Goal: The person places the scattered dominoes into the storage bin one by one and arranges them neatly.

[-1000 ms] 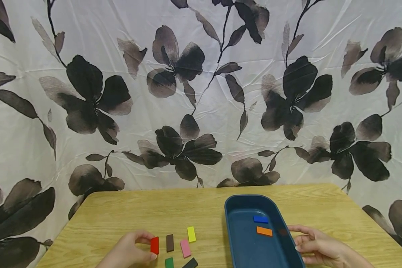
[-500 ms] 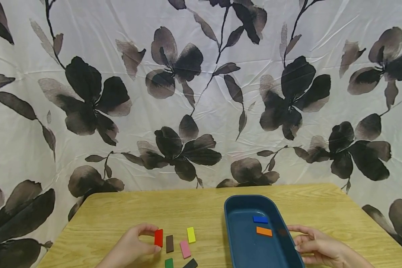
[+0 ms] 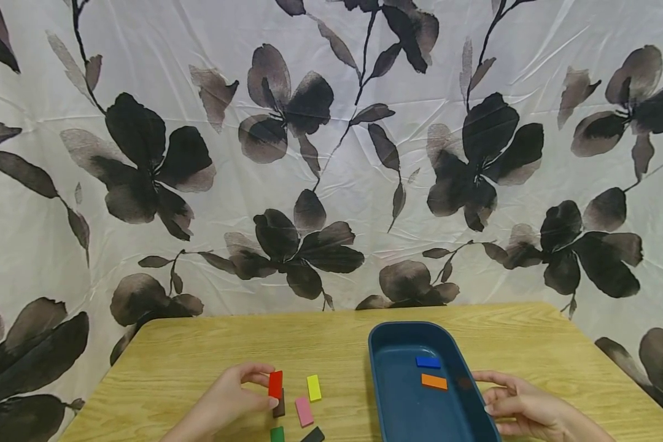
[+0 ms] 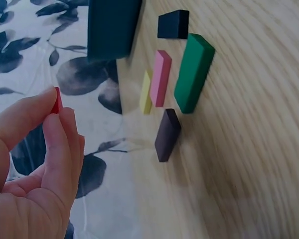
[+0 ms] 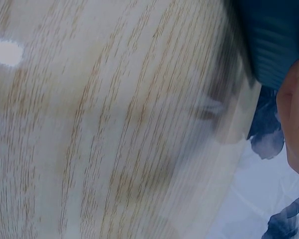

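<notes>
My left hand (image 3: 229, 396) pinches a red block (image 3: 275, 385) between thumb and fingertips, raised off the table. In the left wrist view only a thin red edge shows at the fingertips. Below and partly behind the red block lies a dark brown block (image 4: 168, 135). Close by are a pink block (image 3: 304, 411), a yellow block (image 3: 314, 388), a green block (image 4: 194, 74) and a black block (image 4: 173, 24). My right hand (image 3: 522, 405) holds the right side of a dark blue tray (image 3: 377, 393), thumb at its rim.
Inside the tray lie a blue block (image 3: 428, 362) and an orange block (image 3: 434, 382). Bare wood of the table (image 3: 226, 344) shows between the blocks and its back edge. A floral curtain (image 3: 364, 184) hangs behind.
My left hand has moved right and slightly away from me with the red block, which now partly covers the brown one. The right hand and the tray stay in place.
</notes>
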`<action>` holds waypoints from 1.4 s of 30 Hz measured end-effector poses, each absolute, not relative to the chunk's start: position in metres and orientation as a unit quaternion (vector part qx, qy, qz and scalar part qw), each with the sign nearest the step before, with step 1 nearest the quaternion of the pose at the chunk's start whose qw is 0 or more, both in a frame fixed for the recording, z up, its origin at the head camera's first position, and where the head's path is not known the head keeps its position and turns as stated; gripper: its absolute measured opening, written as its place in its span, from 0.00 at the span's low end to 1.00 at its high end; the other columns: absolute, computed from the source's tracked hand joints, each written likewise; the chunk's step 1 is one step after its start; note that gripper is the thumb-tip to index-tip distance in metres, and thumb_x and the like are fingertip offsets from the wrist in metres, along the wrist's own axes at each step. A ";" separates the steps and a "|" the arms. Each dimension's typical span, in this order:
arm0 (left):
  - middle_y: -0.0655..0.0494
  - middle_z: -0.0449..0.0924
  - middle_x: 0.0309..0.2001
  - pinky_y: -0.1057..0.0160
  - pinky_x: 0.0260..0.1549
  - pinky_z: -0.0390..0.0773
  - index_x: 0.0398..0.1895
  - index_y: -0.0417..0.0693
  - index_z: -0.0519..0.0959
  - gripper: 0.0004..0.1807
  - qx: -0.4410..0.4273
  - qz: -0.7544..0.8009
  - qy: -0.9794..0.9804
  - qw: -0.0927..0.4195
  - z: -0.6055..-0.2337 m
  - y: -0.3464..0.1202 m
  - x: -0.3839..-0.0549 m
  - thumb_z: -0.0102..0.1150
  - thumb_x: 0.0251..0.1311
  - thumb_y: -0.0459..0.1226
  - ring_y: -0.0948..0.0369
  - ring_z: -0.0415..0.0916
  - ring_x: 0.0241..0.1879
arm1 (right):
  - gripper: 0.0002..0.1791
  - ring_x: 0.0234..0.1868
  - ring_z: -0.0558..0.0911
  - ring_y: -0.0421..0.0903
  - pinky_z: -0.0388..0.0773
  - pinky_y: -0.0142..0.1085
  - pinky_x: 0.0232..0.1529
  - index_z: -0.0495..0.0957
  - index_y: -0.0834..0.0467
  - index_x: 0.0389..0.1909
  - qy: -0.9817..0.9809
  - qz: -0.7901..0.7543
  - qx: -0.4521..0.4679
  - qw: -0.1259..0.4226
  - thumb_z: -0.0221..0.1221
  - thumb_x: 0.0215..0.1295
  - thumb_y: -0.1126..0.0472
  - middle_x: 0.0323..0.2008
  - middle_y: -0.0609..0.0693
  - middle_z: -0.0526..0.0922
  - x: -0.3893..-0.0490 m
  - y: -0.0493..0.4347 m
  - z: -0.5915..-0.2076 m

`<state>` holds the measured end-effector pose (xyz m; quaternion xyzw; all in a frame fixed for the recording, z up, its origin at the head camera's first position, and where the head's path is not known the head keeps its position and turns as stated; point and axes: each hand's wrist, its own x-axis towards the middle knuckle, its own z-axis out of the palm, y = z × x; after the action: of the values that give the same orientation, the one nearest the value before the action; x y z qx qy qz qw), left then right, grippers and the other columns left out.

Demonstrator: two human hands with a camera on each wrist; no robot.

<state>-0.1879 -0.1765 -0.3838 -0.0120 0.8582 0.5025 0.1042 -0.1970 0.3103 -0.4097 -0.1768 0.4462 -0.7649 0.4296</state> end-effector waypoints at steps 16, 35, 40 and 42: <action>0.51 0.78 0.36 0.60 0.34 0.75 0.53 0.36 0.73 0.31 0.087 0.552 0.820 0.121 -0.374 -0.155 -0.195 0.72 0.44 0.35 0.57 0.75 0.36 | 0.27 0.49 0.79 0.47 0.75 0.39 0.50 0.61 0.57 0.64 0.442 -0.767 -0.177 0.431 0.38 0.66 0.78 0.44 0.51 0.78 -0.197 0.310 -0.408; 0.50 0.77 0.38 0.61 0.35 0.75 0.53 0.38 0.73 0.29 0.124 0.564 0.808 0.116 -0.354 -0.111 -0.215 0.70 0.45 0.34 0.58 0.74 0.37 | 0.27 0.48 0.80 0.46 0.75 0.38 0.49 0.58 0.59 0.64 0.453 -0.767 -0.166 0.423 0.40 0.66 0.77 0.43 0.51 0.79 -0.196 0.310 -0.409; 0.48 0.76 0.39 0.61 0.36 0.76 0.54 0.35 0.72 0.30 0.131 0.582 0.793 0.125 -0.351 -0.101 -0.220 0.69 0.46 0.33 0.59 0.75 0.36 | 0.27 0.47 0.80 0.46 0.76 0.38 0.48 0.59 0.59 0.64 0.456 -0.766 -0.169 0.419 0.39 0.66 0.77 0.43 0.50 0.79 -0.196 0.311 -0.410; 0.48 0.76 0.39 0.61 0.36 0.76 0.54 0.35 0.72 0.30 0.133 0.585 0.790 0.125 -0.351 -0.096 -0.222 0.70 0.46 0.33 0.58 0.75 0.35 | 0.27 0.48 0.80 0.46 0.76 0.38 0.49 0.58 0.59 0.64 0.454 -0.767 -0.170 0.421 0.39 0.66 0.77 0.43 0.50 0.79 -0.196 0.311 -0.410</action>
<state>-0.2220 -0.0963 -0.3508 0.1326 0.7901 0.5851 0.1255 -0.1959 0.3107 -0.4100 -0.1703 0.4536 -0.7671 0.4206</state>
